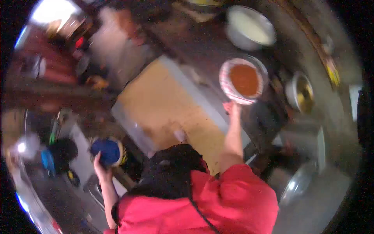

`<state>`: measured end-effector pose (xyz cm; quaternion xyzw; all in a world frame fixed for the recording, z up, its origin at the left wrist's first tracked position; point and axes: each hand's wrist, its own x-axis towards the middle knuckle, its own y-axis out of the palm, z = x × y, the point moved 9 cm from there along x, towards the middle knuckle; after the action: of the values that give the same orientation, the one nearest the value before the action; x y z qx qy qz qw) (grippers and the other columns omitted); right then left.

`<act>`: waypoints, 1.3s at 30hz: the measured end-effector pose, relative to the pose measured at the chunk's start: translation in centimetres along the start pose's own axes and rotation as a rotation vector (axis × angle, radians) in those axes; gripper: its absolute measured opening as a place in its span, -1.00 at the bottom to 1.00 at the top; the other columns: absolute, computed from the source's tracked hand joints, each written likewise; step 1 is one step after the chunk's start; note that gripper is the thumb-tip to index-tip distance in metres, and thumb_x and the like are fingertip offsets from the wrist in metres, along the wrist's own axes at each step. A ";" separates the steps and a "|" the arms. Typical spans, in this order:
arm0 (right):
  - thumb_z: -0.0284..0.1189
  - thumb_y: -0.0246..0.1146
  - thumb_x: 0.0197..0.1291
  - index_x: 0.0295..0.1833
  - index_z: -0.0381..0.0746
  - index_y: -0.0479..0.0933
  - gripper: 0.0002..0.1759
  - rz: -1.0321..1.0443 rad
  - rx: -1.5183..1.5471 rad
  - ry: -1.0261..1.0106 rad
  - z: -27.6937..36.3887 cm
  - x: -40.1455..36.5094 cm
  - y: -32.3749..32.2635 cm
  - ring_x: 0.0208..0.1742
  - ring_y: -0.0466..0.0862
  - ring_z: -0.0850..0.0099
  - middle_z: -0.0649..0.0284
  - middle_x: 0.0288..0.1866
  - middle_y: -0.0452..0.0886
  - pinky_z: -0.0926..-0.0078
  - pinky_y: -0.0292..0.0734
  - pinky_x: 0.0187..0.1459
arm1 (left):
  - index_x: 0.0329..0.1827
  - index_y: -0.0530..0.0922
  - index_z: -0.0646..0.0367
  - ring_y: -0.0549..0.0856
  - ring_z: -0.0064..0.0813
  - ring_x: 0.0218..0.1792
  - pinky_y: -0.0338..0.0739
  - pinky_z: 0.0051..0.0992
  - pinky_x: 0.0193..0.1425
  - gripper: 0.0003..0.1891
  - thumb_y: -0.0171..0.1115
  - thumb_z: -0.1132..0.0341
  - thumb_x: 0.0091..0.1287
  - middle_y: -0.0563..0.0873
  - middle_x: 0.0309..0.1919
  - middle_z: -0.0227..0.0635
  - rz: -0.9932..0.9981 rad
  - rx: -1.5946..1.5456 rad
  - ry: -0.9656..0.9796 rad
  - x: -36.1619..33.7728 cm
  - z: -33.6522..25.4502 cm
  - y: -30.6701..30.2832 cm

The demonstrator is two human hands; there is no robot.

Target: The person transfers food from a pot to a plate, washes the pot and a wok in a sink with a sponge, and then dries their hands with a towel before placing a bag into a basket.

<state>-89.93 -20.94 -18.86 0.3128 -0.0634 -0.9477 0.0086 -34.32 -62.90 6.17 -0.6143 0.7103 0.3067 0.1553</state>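
On the left, my left hand (pixel 102 169) is at the edge of a round blue container (pixel 106 152) with a pale rim; a finger or thumb lies over its near side, and the other fingers are hidden or blurred. Out in front on the right, my right hand (pixel 233 108) grips the near edge of a bowl (pixel 226 84) with a pink-and-white pattern. Orange-red contents (pixel 244 80) fill this bowl. It overlaps a clear or metal rim behind it.
A yellowish board (pixel 167 97) with grey edges lies between my arms. Beyond the patterned bowl stands a metal basin (pixel 233 29) of pale contents. A pot (pixel 292 93) with yellowish contents is at the right, a shiny metal lid or bowl (pixel 298 183) at lower right. The frame is blurred.
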 end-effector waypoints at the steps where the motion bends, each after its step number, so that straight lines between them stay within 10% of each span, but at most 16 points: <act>1: -0.18 0.21 0.09 -0.27 -0.34 0.45 -0.62 0.071 -0.109 0.106 -0.3 -1.3 1.5 -0.43 0.65 0.29 0.09 -0.45 0.58 0.38 0.60 -0.42 | -0.14 0.53 0.18 0.55 -0.39 -0.08 0.40 -0.37 0.07 -0.74 0.18 0.30 0.11 0.60 -0.14 -0.33 -0.054 -0.051 0.011 -0.3 0.7 -0.2; 7: -0.20 0.22 0.09 -0.17 -0.28 0.43 -0.63 0.913 -0.673 0.088 -8.4 -16.5 24.4 -0.40 0.65 0.30 0.13 -0.34 0.61 0.44 0.59 -0.39 | -0.18 0.55 0.14 0.57 -0.44 -0.16 0.40 -0.42 0.03 -0.72 0.23 0.22 0.07 0.63 -0.20 -0.36 -0.233 -0.050 -0.097 -2.6 3.7 -1.5; 11: -0.20 0.32 -0.03 0.21 -0.21 0.27 -0.30 1.664 -0.735 -0.748 -7.9 -42.3 39.0 0.28 0.28 0.16 0.03 0.20 0.33 0.33 0.20 0.24 | -0.10 0.52 0.29 0.63 -0.39 -0.26 0.51 -0.39 -0.10 -0.66 0.19 0.28 0.10 0.64 -0.19 -0.27 -0.229 -0.074 0.007 -4.8 3.8 -3.2; 15: -0.07 0.39 -0.19 0.34 -0.27 0.02 0.04 2.107 -0.766 -0.514 -14.7 -58.0 41.4 0.40 0.03 0.13 -0.06 0.37 0.03 0.28 0.00 0.33 | 0.06 0.42 0.08 0.56 -0.48 -0.13 0.46 -0.38 -0.06 -0.60 0.22 0.18 0.18 0.56 -0.10 -0.34 -0.129 -0.410 0.082 -7.0 4.4 -6.7; 20: -0.13 0.40 -0.18 0.33 -0.33 0.01 0.03 2.329 -0.654 -0.423 -24.3 -68.8 41.2 0.30 0.23 0.21 -0.05 0.29 0.18 0.36 0.12 0.27 | 0.11 0.36 0.16 0.51 -0.49 -0.02 0.41 -0.42 0.04 -0.61 0.07 0.17 0.29 0.53 -0.03 -0.35 -0.376 -0.655 0.263 -11.5 4.5 -17.3; 31: -0.37 0.10 0.16 0.19 -0.34 0.27 -0.51 2.100 -1.057 0.400 -51.2 -81.5 36.1 -0.08 0.48 0.49 0.21 -0.03 0.50 0.56 0.36 -0.03 | 0.13 0.37 0.17 0.47 -0.42 0.08 0.30 -0.36 0.18 -0.61 -0.08 0.12 0.36 0.51 0.07 -0.36 -0.538 -1.060 0.410 -17.1 8.5 -43.5; 35: -0.53 -0.02 0.21 0.09 -0.27 0.35 -0.68 1.358 -0.801 0.735 -53.9 -80.1 38.2 -0.18 0.48 0.48 0.31 -0.15 0.50 0.51 0.38 -0.12 | 0.12 0.38 0.18 0.50 -0.36 0.05 0.34 -0.31 0.16 -0.64 -0.04 0.18 0.34 0.54 0.03 -0.34 -0.667 -0.959 0.339 -19.5 7.7 -53.2; 39: -0.56 -0.07 0.22 0.08 -0.23 0.37 -0.69 1.220 -0.735 0.686 -57.1 -78.3 40.4 -0.25 0.51 0.45 0.31 -0.20 0.51 0.45 0.43 -0.19 | 0.07 0.40 0.21 0.55 -0.36 -0.03 0.41 -0.32 0.08 -0.68 -0.02 0.23 0.33 0.56 -0.02 -0.30 -0.865 -0.692 0.346 -19.2 6.2 -65.4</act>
<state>5.99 -63.16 -12.92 0.4749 0.0997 -0.5865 0.6485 31.77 -47.83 -3.15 -0.9049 0.2682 0.3247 -0.0615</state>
